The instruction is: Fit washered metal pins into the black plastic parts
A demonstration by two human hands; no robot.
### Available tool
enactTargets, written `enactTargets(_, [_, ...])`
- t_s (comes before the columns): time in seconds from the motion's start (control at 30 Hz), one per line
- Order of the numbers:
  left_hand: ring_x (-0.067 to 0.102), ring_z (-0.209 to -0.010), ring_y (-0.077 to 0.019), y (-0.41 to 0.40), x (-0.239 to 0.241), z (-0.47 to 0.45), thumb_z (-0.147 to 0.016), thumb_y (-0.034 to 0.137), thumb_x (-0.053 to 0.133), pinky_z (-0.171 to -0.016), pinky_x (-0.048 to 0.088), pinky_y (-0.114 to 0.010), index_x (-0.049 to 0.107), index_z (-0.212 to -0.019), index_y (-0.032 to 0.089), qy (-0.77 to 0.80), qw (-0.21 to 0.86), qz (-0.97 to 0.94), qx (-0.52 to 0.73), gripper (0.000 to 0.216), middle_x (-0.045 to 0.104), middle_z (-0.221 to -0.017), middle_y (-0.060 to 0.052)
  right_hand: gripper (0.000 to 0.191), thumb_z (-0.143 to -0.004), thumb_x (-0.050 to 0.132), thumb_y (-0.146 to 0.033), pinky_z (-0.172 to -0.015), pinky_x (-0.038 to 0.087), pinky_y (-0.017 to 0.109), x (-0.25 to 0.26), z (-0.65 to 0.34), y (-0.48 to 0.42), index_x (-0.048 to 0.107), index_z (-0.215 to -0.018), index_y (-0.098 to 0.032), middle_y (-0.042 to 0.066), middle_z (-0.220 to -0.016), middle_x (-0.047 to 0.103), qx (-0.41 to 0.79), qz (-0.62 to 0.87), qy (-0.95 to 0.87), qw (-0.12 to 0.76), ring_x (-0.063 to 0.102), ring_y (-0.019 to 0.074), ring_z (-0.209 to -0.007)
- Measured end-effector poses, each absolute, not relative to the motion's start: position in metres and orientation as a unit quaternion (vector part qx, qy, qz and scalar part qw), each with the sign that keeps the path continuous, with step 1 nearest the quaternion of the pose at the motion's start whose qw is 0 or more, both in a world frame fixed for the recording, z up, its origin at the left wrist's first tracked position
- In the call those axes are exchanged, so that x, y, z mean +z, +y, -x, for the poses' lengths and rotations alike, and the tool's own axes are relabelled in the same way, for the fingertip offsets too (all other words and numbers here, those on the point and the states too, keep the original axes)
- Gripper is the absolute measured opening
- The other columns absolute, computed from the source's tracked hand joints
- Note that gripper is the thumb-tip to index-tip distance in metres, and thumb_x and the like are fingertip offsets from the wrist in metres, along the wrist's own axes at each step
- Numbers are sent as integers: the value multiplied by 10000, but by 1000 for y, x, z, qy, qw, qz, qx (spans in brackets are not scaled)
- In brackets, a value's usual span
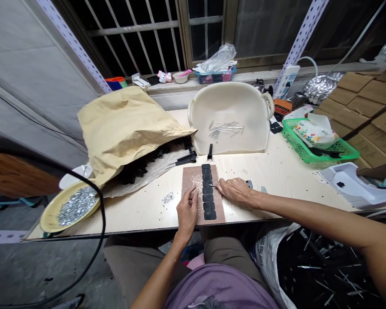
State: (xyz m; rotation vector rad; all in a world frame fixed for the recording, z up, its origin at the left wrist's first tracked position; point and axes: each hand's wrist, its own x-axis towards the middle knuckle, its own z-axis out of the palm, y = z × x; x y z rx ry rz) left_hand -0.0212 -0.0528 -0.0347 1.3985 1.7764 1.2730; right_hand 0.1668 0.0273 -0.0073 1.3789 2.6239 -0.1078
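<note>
A brown rectangular board (188, 173) lies near the table's front edge, with a column of several small black pads (208, 198) along it. Tiny pale bits (197, 180) are scattered on the board, left of the pads. My left hand (187, 210) rests at the board's left side, thumb and fingers pinched together; whatever is in them is too small to make out. From the right, my right hand (236, 191) is closed on a thin metal tool (213, 186), its tip at one of the middle pads. A black clip-like piece (210, 152) stands just beyond the column.
A paper sack (125, 124) of black parts lies left, near a yellow bowl (46, 214) of small metal pieces. Behind the board is a white basin (228, 103) with metal pins. A green basket (321, 159) is at right; an open bag (270, 253) of black parts stands below.
</note>
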Motion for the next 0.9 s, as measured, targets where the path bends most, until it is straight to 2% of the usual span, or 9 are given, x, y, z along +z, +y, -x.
enactTargets(0.2, [591, -823, -168, -52, -30, 18, -893, 327, 459, -772, 466, -287, 600, -1164, 220, 639, 216, -601, 428, 323, 617, -970, -66, 317, -960, 230, -330, -560, 355, 277, -2, -164, 24, 481, -1060, -164, 104, -798, 675, -24, -479, 874, 77, 639, 235, -677])
enactTargets(0.33, [584, -861, -171, -46, -21, 11, -915, 310, 425, -766, 469, -282, 520, -1259, 268, 611, 159, -696, 342, 359, 549, -980, -55, 240, -949, 288, -333, -570, 329, 255, 9, -162, 19, 488, -1045, -242, 31, -859, 684, -36, -450, 890, 71, 633, 196, -689])
enactTargets(0.47, [578, -810, -158, -35, -18, 16, -942, 313, 354, -712, 463, -259, 606, -1029, 222, 586, 130, -754, 268, 282, 543, -922, -43, 315, -966, 248, -406, -566, 318, 250, 18, -163, 17, 514, -986, -239, 33, -878, 675, -63, -417, 904, 73, 632, 185, -709])
enactTargets(0.53, [571, -777, -151, -30, -19, 22, -949, 302, 335, -687, 458, -256, 592, -924, 201, 571, 118, -774, 247, 278, 543, -892, -36, 373, -967, 216, -457, -568, 324, 253, 19, -165, 17, 520, -987, -244, 41, -918, 668, -64, -403, 909, 80, 634, 195, -728])
enactTargets(0.67, [566, -768, -146, -23, -22, 31, -956, 297, 323, -671, 451, -258, 551, -904, 191, 540, 103, -806, 219, 257, 547, -900, -30, 354, -973, 211, -425, -588, 342, 264, 18, -170, 20, 515, -1038, -255, 48, -923, 665, -37, -395, 913, 99, 637, 204, -726])
enactTargets(0.9, [578, -797, -147, -4, -28, 27, -961, 322, 305, -685, 458, -258, 550, -912, 191, 548, 93, -805, 209, 282, 544, -917, -30, 415, -964, 221, -477, -581, 332, 266, 6, -168, 32, 537, -970, -209, 80, -882, 683, -12, -423, 902, 89, 645, 223, -729])
